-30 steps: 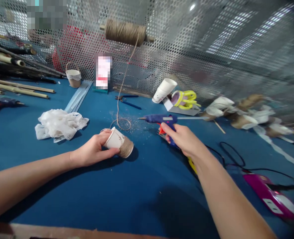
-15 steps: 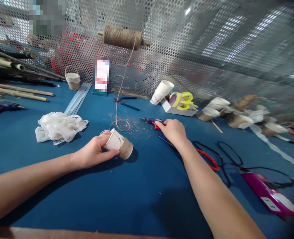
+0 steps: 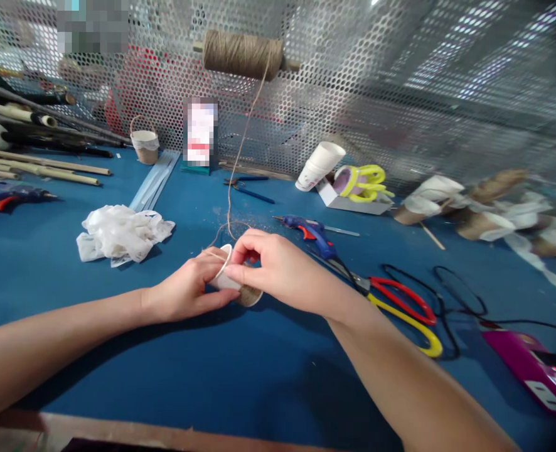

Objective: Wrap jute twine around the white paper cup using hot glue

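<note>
A white paper cup [image 3: 222, 280], its lower part wrapped in brown twine [image 3: 250, 295], lies tilted at the middle of the blue desk [image 3: 179, 370], mouth toward the upper left and base toward the lower right. The left hand [image 3: 186, 285] holds it, fingers at the mouth and thumb along the near side. The right hand [image 3: 278, 270] bends over the cup from the other side, its thumb and forefinger drawn close together at the rim; whether they pinch anything cannot be told.

A thin strand of brown twine [image 3: 245, 135] runs down from a thick brown twine spool [image 3: 243, 53] before the perforated metal screen [image 3: 334, 94] and loops on the desk just beyond the hands. To the right of the cup lies a blue glue gun with a red trigger [image 3: 322, 242], a translucent glue stick [image 3: 341, 230] projecting from its back. Near it rest large scissors with red and yellow handles [image 3: 365, 285]. A crumpled bundle of white lace ribbon [image 3: 122, 235] sits left of the cup, and blue-handled pliers [image 3: 254, 194] lie behind it.
</note>
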Demonstrator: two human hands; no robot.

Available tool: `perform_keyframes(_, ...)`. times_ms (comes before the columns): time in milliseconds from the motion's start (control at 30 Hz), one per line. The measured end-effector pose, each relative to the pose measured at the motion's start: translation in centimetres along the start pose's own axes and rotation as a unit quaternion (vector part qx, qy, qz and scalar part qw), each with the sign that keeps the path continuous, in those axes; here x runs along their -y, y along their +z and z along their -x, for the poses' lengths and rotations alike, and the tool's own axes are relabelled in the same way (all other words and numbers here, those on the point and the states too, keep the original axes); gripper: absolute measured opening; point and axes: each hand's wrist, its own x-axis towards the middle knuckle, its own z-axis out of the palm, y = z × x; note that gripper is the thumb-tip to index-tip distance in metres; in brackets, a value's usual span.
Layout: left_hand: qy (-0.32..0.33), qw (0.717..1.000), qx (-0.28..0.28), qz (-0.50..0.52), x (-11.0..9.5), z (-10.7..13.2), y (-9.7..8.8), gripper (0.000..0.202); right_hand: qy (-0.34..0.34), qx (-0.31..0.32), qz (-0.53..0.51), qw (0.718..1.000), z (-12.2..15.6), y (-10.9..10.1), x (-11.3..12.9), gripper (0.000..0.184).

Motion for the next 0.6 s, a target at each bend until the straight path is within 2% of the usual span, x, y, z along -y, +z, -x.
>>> perform_keyframes(133,-0.043,0.999,0.006,0.024,-0.5,0.0,-0.2,0.010,0.037,0.005,-0.172,0.984,0.4,-0.8,-1.0,0.014)
perform_keyframes(200,-0.074,0.996,0.007,0.053,-0.6,0.1,-0.2,0.013,0.044,-0.014,-0.219,0.975,0.8,-1.0,-1.6,0.019)
perform_keyframes(367,-0.126,0.985,0.002,0.116,-0.8,0.3,-0.1,0.017,0.060,-0.082,-0.249,0.963,1.6,-1.0,-2.6,0.030)
perform_keyframes(600,-0.106,0.989,0.015,0.102,-1.2,0.3,0.0,0.014,0.048,-0.127,-0.213,0.968,1.9,0.1,-3.7,0.029)
